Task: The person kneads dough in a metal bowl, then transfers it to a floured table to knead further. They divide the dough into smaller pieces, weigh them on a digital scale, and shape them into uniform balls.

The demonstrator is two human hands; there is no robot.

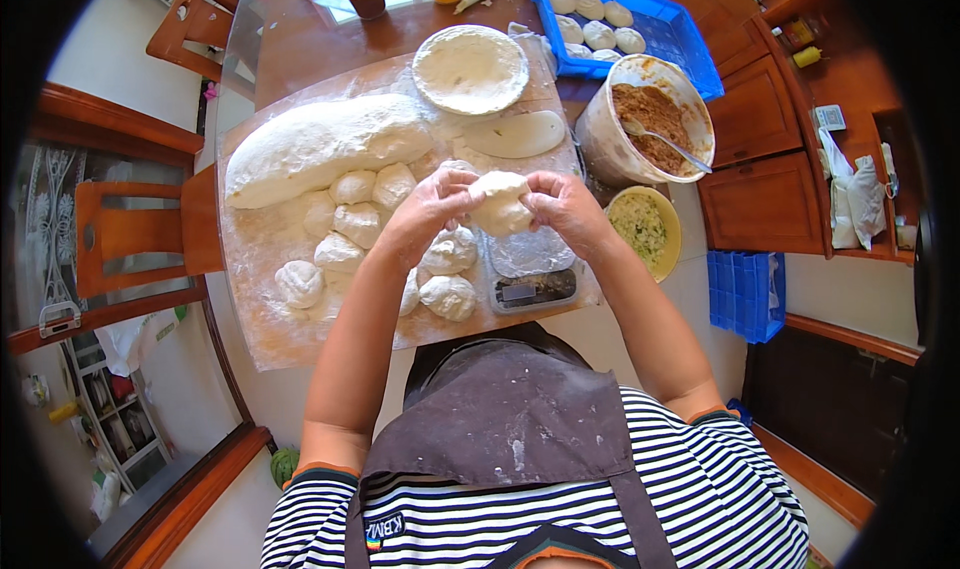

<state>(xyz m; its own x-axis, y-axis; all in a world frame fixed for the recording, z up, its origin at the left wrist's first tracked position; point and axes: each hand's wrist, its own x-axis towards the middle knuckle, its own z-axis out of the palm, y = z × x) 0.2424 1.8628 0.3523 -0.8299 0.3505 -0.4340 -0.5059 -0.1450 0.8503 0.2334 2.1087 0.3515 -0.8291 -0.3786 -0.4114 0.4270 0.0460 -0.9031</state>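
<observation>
A flattened piece of dough is stretched between my two hands above the floury wooden board. My left hand pinches its left edge, and my right hand grips the right edge. Beneath it sits a digital kitchen scale, dusted with flour and partly covered by the dough. Several dough balls lie left of the scale, some hidden behind my left forearm. Farther left are more dough lumps and one long, thick log of dough. A pale oval scraper rests beyond my hands.
A round dish of flour stands at the board's far side. To the right are a white bucket of brown filling with a spoon, and a yellow bowl of chopped filling. Behind them, a blue crate holds several shaped dough rounds.
</observation>
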